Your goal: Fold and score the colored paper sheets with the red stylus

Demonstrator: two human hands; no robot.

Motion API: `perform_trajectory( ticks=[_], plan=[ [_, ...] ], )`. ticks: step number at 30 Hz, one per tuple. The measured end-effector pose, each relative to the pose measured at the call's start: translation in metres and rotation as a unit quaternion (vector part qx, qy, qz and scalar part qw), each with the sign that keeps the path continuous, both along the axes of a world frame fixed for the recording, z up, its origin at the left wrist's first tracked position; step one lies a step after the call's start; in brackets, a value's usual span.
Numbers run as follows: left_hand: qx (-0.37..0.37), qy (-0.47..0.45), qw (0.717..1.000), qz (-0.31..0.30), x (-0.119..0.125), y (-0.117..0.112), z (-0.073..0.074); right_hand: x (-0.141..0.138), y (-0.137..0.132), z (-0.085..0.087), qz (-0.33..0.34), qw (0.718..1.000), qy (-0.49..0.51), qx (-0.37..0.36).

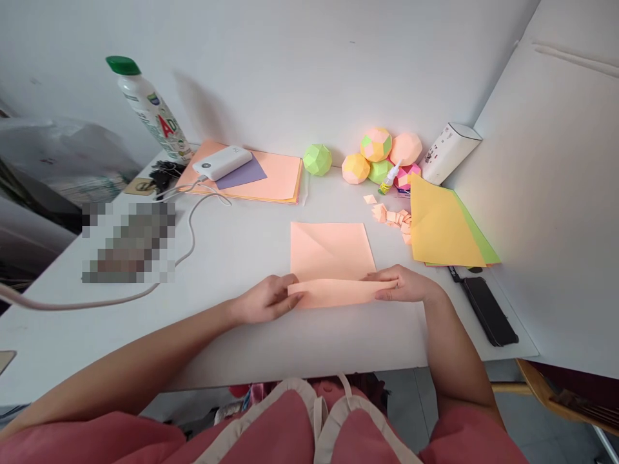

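A peach sheet of paper (331, 252) lies on the white table (232, 258) in front of me, its near edge folded up into a narrow flap. My left hand (265, 300) pinches the left end of that flap, fingers closed on it. My right hand (400, 284) pinches the right end the same way. A diagonal crease runs across the upper part of the sheet.
Yellow and green sheets (442, 225) lie at right, small folded peach pieces (393, 216) beside them. Paper balls (382, 154), a glue bottle (389, 177), a stack of coloured paper (271, 177) with a power bank (222, 162), a bottle (149, 109), a black phone (488, 309).
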State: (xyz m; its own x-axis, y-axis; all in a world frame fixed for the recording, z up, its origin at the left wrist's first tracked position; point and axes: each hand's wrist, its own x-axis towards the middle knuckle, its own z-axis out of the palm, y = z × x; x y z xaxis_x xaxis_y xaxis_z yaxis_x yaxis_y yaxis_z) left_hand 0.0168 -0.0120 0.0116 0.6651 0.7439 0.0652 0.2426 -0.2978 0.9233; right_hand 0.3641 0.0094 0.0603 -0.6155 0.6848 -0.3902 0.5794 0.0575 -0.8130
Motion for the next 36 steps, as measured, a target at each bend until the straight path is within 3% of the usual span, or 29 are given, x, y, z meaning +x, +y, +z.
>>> perform_trajectory(
  ticks=[5,8,11,16,20,23,27,32,34,36],
  plan=[
    [-0.087,-0.014,0.994,0.059,0.003,0.005,0.000,-0.006,0.005,-0.005,-0.156,0.987,-0.036,0.013],
    [-0.121,-0.020,0.989,0.085,0.005,0.006,-0.003,-0.013,0.007,-0.005,-0.173,0.983,-0.037,0.042],
    [-0.138,-0.020,0.984,0.107,0.005,0.006,-0.006,-0.027,0.005,0.003,-0.141,0.978,-0.089,0.124],
    [-0.148,-0.011,0.981,0.123,0.004,0.010,-0.007,-0.069,0.007,0.016,-0.025,0.936,-0.242,0.254],
    [-0.147,-0.002,0.982,0.117,0.004,0.014,-0.003,-0.092,0.019,-0.002,0.045,0.929,-0.185,0.316],
    [-0.131,0.013,0.984,0.124,0.004,0.015,-0.002,-0.097,0.023,-0.027,0.063,0.896,-0.159,0.410],
    [-0.068,0.046,0.980,0.179,0.002,0.014,-0.002,-0.100,0.016,-0.048,0.041,0.860,-0.203,0.466],
    [0.083,0.068,0.959,0.263,0.011,0.001,-0.002,-0.115,-0.004,-0.048,-0.011,0.837,-0.280,0.471],
    [0.177,0.077,0.956,0.220,0.020,-0.011,-0.005,-0.122,-0.014,-0.043,-0.025,0.829,-0.312,0.463],
    [0.366,0.122,0.918,0.091,0.028,-0.024,-0.008,-0.129,-0.026,-0.037,-0.039,0.824,-0.357,0.437]
  ],
)
